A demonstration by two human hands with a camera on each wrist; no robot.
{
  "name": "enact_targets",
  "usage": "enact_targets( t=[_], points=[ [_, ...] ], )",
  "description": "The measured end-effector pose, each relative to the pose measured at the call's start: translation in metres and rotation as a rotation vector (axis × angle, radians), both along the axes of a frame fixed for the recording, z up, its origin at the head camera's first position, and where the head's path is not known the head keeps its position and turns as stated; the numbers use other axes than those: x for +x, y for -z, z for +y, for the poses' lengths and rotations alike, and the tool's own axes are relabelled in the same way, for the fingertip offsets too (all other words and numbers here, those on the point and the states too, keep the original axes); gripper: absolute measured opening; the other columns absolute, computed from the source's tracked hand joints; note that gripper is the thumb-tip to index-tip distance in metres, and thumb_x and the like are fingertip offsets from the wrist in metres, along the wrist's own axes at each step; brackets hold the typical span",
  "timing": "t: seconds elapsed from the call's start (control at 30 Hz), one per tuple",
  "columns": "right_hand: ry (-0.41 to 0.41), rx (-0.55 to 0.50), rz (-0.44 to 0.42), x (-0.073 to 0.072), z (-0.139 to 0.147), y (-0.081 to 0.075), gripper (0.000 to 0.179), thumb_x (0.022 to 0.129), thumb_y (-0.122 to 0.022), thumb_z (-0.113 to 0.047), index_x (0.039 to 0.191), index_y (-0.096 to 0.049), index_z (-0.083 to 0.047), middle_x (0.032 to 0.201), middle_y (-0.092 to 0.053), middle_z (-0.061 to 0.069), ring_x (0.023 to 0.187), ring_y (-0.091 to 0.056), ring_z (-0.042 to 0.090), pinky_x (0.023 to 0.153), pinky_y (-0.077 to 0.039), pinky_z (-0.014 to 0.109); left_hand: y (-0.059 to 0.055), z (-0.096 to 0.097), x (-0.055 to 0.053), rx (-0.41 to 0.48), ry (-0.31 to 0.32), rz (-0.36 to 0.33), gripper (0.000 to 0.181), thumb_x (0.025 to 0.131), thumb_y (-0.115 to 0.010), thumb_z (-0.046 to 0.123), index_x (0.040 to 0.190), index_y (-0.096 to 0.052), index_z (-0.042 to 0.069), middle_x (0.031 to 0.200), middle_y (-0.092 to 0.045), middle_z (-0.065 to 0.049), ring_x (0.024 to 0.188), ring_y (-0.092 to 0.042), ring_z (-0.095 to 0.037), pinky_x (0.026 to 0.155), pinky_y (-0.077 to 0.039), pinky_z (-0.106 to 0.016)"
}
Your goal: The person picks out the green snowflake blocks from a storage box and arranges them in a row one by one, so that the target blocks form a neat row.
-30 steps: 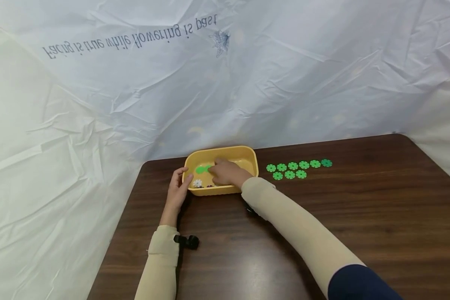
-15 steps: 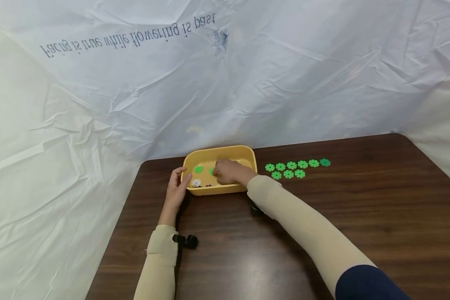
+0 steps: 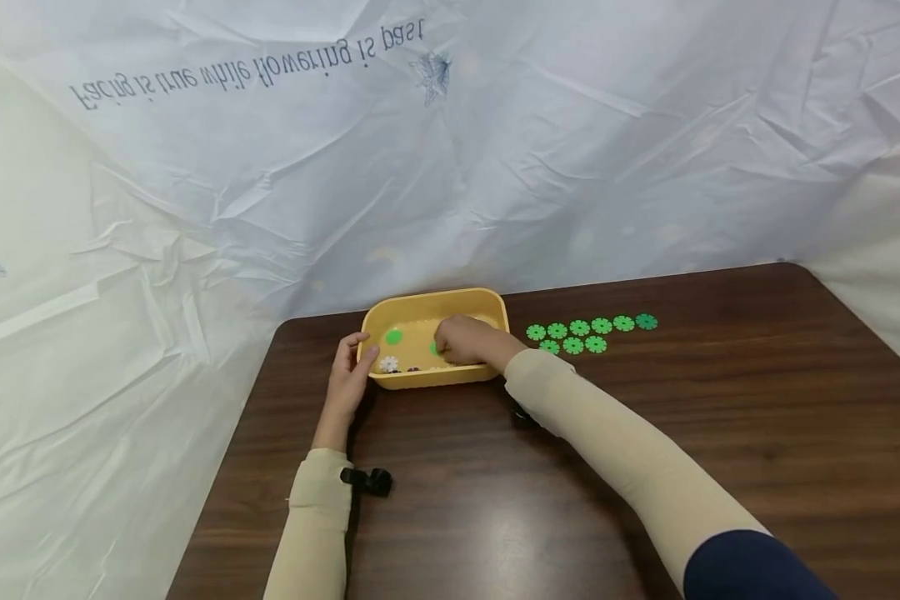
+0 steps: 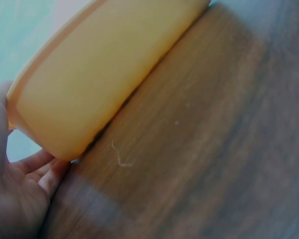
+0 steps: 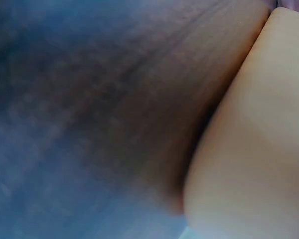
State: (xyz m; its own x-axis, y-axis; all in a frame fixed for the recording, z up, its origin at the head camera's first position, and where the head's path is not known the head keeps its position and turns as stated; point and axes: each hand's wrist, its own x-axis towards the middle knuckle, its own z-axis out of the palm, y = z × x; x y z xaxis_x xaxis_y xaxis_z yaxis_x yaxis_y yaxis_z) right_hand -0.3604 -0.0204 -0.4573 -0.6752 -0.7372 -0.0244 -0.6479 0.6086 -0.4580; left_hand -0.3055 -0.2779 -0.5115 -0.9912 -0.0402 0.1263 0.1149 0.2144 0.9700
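A yellow tray (image 3: 438, 379) stands at the table's far edge. My left hand (image 3: 348, 379) grips its left end, thumb over the rim and fingers outside. In the left wrist view, my left hand (image 4: 20, 189) is against the outer corner of the tray (image 4: 89, 74). Inside the tray, my right hand (image 3: 468, 340) holds a green snowflake disc (image 3: 434, 348), its fingertips partly hidden. Another green disc (image 3: 393, 337) and a white snowflake disc (image 3: 389, 364) lie left of it. The right wrist view shows only the tray's outer wall (image 5: 254, 129), no fingers.
Right of the tray, several light green snowflake discs (image 3: 580, 327) lie in two rows, with a darker green disc (image 3: 647, 322) ending the back row. A few dark pieces (image 3: 413, 369) show by the tray's front wall. A white cloth (image 3: 450, 167) hangs behind the table.
My right hand has drawn back to the right inside the tray, and one green disc has come with it, away from the other. My left hand stays on the tray's left end.
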Motion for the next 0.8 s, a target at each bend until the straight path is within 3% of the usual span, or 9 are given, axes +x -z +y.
enact_targets(
  t=[0.2,0.4,0.5,0.63,0.8],
  points=[
    [0.044,-0.011,0.029,0.001,0.002,0.005,0.052,0.103,-0.065,-0.002,0.059,-0.040,-0.015,0.061,-0.028,-0.004,0.057,-0.021,0.012,0.061,-0.030,0.028,-0.001,0.000,0.002,0.009,0.019,-0.014,0.049,0.110,-0.059,0.029,0.152,-0.044,0.007,0.149,-0.045,-0.017,0.120,-0.048,-0.024,0.098,-0.041,-0.030],
    [0.079,0.021,0.036,0.003,-0.001,0.003,0.009,0.100,-0.067,-0.005,0.094,-0.063,-0.011,0.091,-0.058,-0.002,0.078,-0.045,0.014,0.073,-0.041,0.031,-0.002,-0.002,0.002,0.005,0.025,-0.004,0.048,0.111,-0.057,0.029,0.152,-0.043,0.007,0.143,-0.047,-0.015,0.117,-0.050,-0.024,0.093,-0.044,-0.025],
    [0.082,-0.002,0.023,0.002,-0.003,0.001,0.005,0.099,-0.066,-0.006,0.101,-0.061,-0.006,0.091,-0.053,0.001,0.078,-0.043,0.017,0.073,-0.039,0.032,-0.003,-0.002,0.002,0.005,0.015,0.015,0.045,0.112,-0.057,0.027,0.149,-0.045,0.006,0.139,-0.049,-0.015,0.113,-0.052,-0.025,0.089,-0.046,-0.023],
    [0.086,-0.068,0.029,0.001,0.001,0.000,0.006,0.096,-0.062,-0.005,0.095,-0.056,-0.003,0.084,-0.042,0.003,0.072,-0.033,0.017,0.071,-0.032,0.034,-0.002,0.001,0.001,-0.001,0.016,0.023,0.044,0.112,-0.056,0.027,0.148,-0.045,0.005,0.140,-0.050,-0.015,0.113,-0.052,-0.024,0.091,-0.045,-0.023],
    [0.041,-0.101,0.049,0.000,0.010,-0.004,0.003,0.094,-0.059,-0.005,0.093,-0.057,-0.005,0.085,-0.042,0.002,0.073,-0.032,0.016,0.070,-0.031,0.034,-0.004,0.003,0.001,-0.003,0.011,-0.015,0.044,0.111,-0.057,0.025,0.149,-0.046,0.006,0.141,-0.050,-0.014,0.114,-0.051,-0.023,0.094,-0.044,-0.026]
  ],
)
